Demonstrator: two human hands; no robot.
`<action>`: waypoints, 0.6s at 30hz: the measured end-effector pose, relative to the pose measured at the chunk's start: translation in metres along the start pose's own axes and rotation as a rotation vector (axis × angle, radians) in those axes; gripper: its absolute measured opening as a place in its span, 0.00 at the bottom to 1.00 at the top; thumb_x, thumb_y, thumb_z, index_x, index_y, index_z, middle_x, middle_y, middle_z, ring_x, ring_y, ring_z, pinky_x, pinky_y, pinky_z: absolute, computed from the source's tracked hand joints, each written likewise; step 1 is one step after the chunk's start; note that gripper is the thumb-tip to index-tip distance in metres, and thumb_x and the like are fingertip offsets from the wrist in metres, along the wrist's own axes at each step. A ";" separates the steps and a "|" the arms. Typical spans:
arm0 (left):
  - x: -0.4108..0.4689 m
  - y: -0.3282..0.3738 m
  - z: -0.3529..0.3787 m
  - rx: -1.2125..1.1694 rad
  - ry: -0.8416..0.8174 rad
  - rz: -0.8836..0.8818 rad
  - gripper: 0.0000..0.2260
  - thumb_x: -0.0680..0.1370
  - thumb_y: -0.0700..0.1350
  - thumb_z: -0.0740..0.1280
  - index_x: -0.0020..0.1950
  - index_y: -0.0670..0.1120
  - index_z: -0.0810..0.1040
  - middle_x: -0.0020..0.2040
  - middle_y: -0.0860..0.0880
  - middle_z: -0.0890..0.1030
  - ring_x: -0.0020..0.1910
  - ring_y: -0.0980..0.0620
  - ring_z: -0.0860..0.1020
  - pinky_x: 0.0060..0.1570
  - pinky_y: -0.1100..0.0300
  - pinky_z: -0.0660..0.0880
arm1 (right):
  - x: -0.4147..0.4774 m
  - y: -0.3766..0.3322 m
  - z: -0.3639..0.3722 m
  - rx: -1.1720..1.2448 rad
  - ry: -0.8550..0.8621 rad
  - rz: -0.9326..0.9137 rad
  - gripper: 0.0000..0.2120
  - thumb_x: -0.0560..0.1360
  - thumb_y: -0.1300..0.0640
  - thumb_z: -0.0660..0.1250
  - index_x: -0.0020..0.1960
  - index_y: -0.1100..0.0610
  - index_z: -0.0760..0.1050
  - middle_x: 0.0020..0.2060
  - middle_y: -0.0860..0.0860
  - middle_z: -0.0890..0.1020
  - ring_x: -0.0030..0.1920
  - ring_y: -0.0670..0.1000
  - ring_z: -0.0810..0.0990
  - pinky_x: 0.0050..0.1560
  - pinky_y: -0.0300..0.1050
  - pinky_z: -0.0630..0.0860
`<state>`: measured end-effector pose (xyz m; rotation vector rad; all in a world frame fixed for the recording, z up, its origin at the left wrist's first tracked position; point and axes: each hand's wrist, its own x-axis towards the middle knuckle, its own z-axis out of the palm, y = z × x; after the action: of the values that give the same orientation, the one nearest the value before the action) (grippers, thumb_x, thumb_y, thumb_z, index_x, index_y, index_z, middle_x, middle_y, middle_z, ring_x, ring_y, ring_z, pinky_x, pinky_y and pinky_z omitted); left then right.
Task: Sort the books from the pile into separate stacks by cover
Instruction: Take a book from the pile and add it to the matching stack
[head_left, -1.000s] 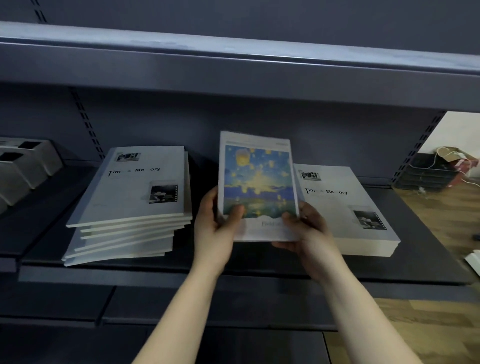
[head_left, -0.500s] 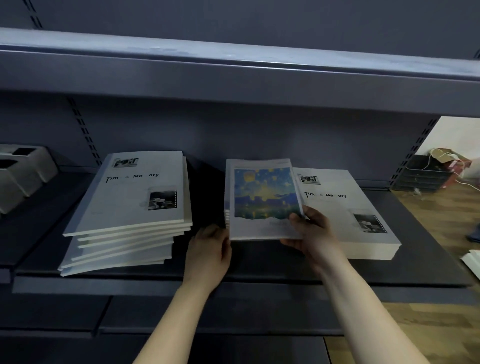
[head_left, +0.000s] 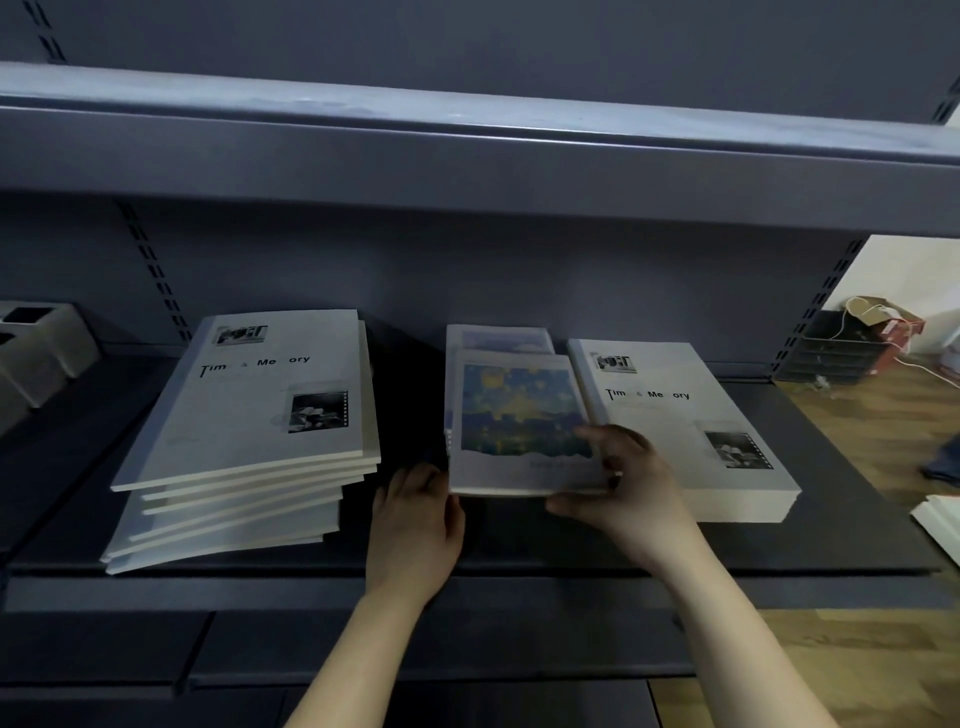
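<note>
A book with a blue and yellow lantern cover (head_left: 519, 415) lies on a small middle stack on the dark shelf (head_left: 519, 545); another book's cover (head_left: 504, 340) shows behind it. My right hand (head_left: 623, 483) grips its near right corner, thumb under the edge, fingers on the cover. My left hand (head_left: 415, 519) touches the stack's near left corner with fingers loosely bent, holding nothing. A messy pile of white "Time & Memory" books (head_left: 249, 431) sits at the left. A neat stack with the same white cover (head_left: 685, 426) sits at the right.
An upper shelf (head_left: 467, 150) overhangs the books. Grey boxes (head_left: 36, 348) stand at the far left. At the right are a wooden floor, a black tray rack (head_left: 836, 348) with clutter, and a white book edge (head_left: 940, 525).
The lantern book came down from upright in both hands to lie flat on the middle stack. My left hand let go and moved to the stack's left corner; my right hand kept hold.
</note>
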<state>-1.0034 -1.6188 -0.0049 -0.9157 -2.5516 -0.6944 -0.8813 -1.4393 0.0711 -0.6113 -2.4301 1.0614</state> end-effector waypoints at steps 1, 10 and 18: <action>0.000 0.000 0.000 -0.002 -0.002 -0.001 0.10 0.71 0.41 0.69 0.53 0.45 0.81 0.49 0.46 0.80 0.47 0.44 0.77 0.46 0.51 0.74 | 0.001 0.000 0.001 -0.053 0.002 -0.044 0.34 0.57 0.52 0.81 0.61 0.48 0.75 0.56 0.46 0.73 0.54 0.47 0.74 0.54 0.39 0.71; -0.002 -0.001 0.000 -0.062 0.032 0.004 0.06 0.69 0.40 0.70 0.44 0.48 0.80 0.45 0.49 0.78 0.43 0.47 0.76 0.43 0.55 0.70 | 0.014 -0.002 0.009 -0.147 0.015 -0.137 0.26 0.64 0.50 0.77 0.62 0.49 0.77 0.61 0.47 0.75 0.62 0.49 0.72 0.58 0.34 0.63; -0.002 -0.001 0.002 -0.077 0.014 -0.014 0.06 0.70 0.41 0.70 0.46 0.49 0.80 0.46 0.51 0.77 0.45 0.49 0.75 0.46 0.55 0.71 | 0.037 0.003 0.017 -0.091 -0.028 -0.093 0.26 0.66 0.50 0.76 0.63 0.51 0.76 0.63 0.47 0.76 0.63 0.46 0.73 0.63 0.35 0.65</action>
<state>-1.0033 -1.6194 -0.0075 -0.9153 -2.5365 -0.8052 -0.9201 -1.4275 0.0654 -0.5101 -2.5160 0.9327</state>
